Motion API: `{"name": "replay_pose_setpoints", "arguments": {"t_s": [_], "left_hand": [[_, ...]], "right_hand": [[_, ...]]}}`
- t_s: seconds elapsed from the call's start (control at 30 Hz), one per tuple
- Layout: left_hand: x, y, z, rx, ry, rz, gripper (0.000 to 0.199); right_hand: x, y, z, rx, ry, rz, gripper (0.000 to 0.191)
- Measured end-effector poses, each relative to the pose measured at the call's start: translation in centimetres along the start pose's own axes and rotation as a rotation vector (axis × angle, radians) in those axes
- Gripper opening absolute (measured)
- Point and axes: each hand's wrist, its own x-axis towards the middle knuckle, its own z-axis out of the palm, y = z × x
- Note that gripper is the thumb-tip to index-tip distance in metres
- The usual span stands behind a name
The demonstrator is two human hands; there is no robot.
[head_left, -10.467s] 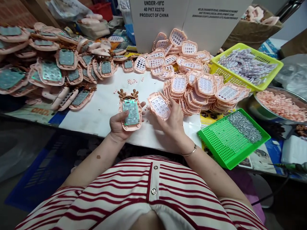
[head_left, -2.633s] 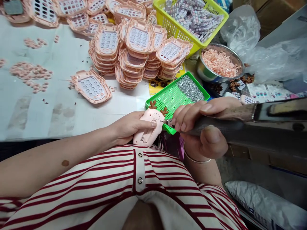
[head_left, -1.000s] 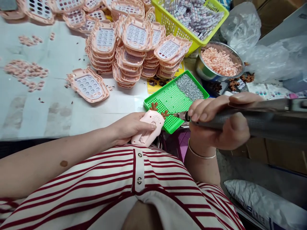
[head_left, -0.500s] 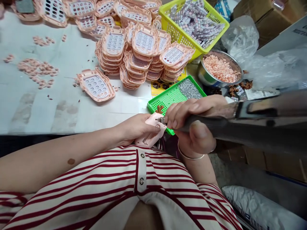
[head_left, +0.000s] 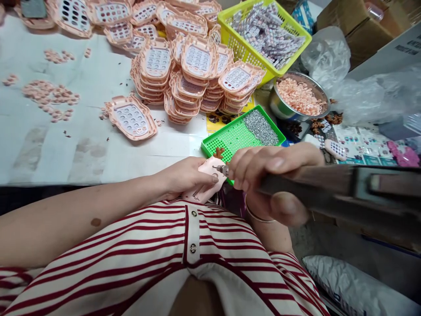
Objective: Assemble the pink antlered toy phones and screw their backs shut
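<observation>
A white-covered bench (head_left: 131, 164) spreads out ahead of you, crowded at its far side with stacks of pink shells (head_left: 198, 59), their button sides up, perhaps nested that way to save room. One shell pair (head_left: 131, 117) lies apart from the stacks, near loose pink bits (head_left: 51, 94) scattered to its left. Off the front edge of the bench, right by your striped shirt (head_left: 193, 230), you have the pink casing (head_left: 205, 192) in your left hand (head_left: 184, 175). That hand is gripping it, thumb laid across the smooth back and fingers hidden beneath, which likely steadies it against sideways push. A brown antler (head_left: 219, 152) shows at its top end. Your right hand (head_left: 266, 171) is wrapped around a screwdriver (head_left: 329, 186), held nearly level from the right; its tip points at the upper back of the casing, though you can't tell from here whether it sits in a hole. The green tray (head_left: 226, 147) lies just beyond your hands, its screws (head_left: 261, 127) heaped at the far end, seemingly for easy reach. Behind it stand a steel bowl (head_left: 279, 107) of pink pieces and a yellow basket (head_left: 245, 52) of printed strips, probably set back to leave you elbow room.
</observation>
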Motion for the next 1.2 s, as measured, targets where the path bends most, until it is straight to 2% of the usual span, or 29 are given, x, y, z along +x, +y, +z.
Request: {"name": "replay_pose_setpoints", "arguments": {"t_s": [0.1,0.23,0.3,0.4,0.5,0.7,0.87,0.97,1.03,1.13,1.2], "left_hand": [[0.1,-0.4,-0.7,-0.091,-0.014,-0.046,0.025],[-0.1,-1.2,-1.7,-0.289,-0.152,-0.103,0.046],[-0.2,-1.4,-2.0,-0.332,-0.169,-0.129,0.047],[-0.1,-1.5,-2.0,-0.325,-0.117,-0.129,0.038],[0.2,-1.4,-1.9,-0.316,-0.068,-0.076,0.038],[0.5,-1.1,-1.5,-0.367,-0.021,-0.028,0.024],[0.6,-1.0,-1.3,-0.391,0.006,0.008,0.027],[0.5,-0.9,-1.2,-0.427,0.053,0.044,0.029],[0.5,-0.8,-1.1,-0.454,0.061,0.078,0.028],[0.7,-0.6,-1.0,-0.502,0.051,0.13,0.027],[0.8,-0.5,-0.8,-0.533,0.067,0.153,0.026]], "right_hand": [[0.2,-0.3,-1.1,-0.012,0.137,-0.171,0.018],[-0.9,1.8,-3.8,-0.121,0.278,-0.168,0.018],[-1.7,3.0,-5.0,-0.144,0.315,-0.142,0.014],[-2.8,4.4,-6.1,-0.174,0.359,-0.104,0.014],[-3.2,5.0,-6.5,-0.225,0.392,-0.069,0.018],[-3.5,5.9,-7.1,-0.217,0.369,-0.066,0.018],[-3.9,6.3,-7.4,-0.259,0.398,-0.026,0.021],[-3.7,5.9,-7.1,-0.253,0.408,-0.009,0.022],[-3.1,5.0,-6.4,-0.223,0.406,-0.057,0.019],[-1.9,2.5,-4.8,-0.136,0.385,-0.164,0.012],[-1.4,0.5,-3.6,-0.091,0.321,-0.182,0.011]]}}
